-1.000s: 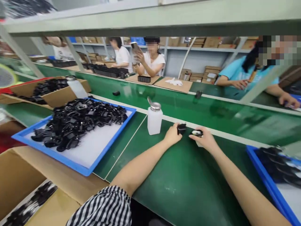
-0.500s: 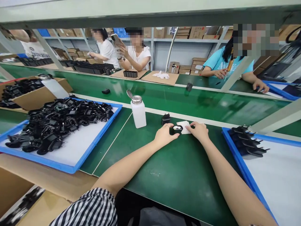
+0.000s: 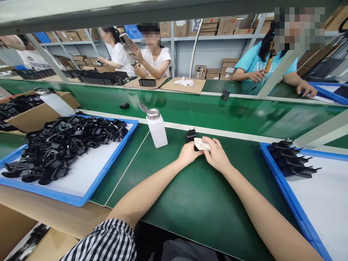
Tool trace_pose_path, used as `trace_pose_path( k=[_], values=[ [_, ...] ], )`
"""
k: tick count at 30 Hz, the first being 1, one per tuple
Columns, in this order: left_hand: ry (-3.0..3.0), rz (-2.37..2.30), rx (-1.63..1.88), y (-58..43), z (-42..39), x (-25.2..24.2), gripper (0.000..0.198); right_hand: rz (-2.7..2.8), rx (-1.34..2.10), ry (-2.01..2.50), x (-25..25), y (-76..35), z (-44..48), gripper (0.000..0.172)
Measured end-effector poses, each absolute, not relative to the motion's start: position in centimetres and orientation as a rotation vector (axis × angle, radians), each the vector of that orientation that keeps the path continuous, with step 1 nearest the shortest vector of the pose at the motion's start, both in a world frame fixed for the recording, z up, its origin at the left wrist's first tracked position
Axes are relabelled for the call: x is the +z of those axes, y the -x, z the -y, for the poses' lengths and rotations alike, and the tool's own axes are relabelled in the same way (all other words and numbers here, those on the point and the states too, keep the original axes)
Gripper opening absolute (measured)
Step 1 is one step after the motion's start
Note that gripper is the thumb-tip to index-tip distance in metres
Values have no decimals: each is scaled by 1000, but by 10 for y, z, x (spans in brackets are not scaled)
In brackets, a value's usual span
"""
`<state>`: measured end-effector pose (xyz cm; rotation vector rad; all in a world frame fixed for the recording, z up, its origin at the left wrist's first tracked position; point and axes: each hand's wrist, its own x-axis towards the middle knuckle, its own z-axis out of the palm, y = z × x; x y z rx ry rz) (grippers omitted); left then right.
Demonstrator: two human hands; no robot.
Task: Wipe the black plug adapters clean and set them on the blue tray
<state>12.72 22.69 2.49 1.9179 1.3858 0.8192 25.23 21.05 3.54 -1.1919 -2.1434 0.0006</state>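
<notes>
My left hand (image 3: 189,152) and my right hand (image 3: 216,155) meet low over the green bench mat (image 3: 206,203). The left hand grips a black plug adapter (image 3: 196,148), mostly hidden by my fingers. My right hand presses a crumpled white cloth (image 3: 202,144) onto it. Just beyond them a second black plug adapter (image 3: 190,136) stands upright, close to my left fingers but apparently not held. A white pump dispenser bottle (image 3: 157,129) stands to the left of my hands, with its metal lid flipped open.
A blue tray (image 3: 116,152) heaped with black adapters lies to my left, and a blue tray (image 3: 282,188) with a few adapters lies to my right. Cardboard boxes sit at far left. Co-workers sit across the conveyor belt (image 3: 244,116).
My hands have come together, and the white cloth is now pressed over the black adapter in my left hand. The view has tilted and shifted, bringing more of the right tray into sight.
</notes>
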Motion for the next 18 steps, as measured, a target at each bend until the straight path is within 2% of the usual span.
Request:
trace_pose_path(
  k=[3,6,9,13,15,18],
  values=[
    [-1940,-1367,827,-127,-227,24,29,2176,-115,1182,31,-262,-212,36],
    [-1958,-1358,844,-126,-227,22,31,2088,-57,1270,32,-275,-216,36],
    [-1943,-1369,854,-125,-227,20,34,1906,106,1444,33,-287,-221,37],
    [-1949,-1390,805,-125,-225,23,33,1465,474,1679,31,-297,-228,47],
    [-2008,-1438,691,-124,-221,30,37,1353,553,1711,30,-300,-231,51],
    [-2121,-1613,341,-120,-209,51,53,1392,419,1797,30,-302,-231,57]
  ],
)
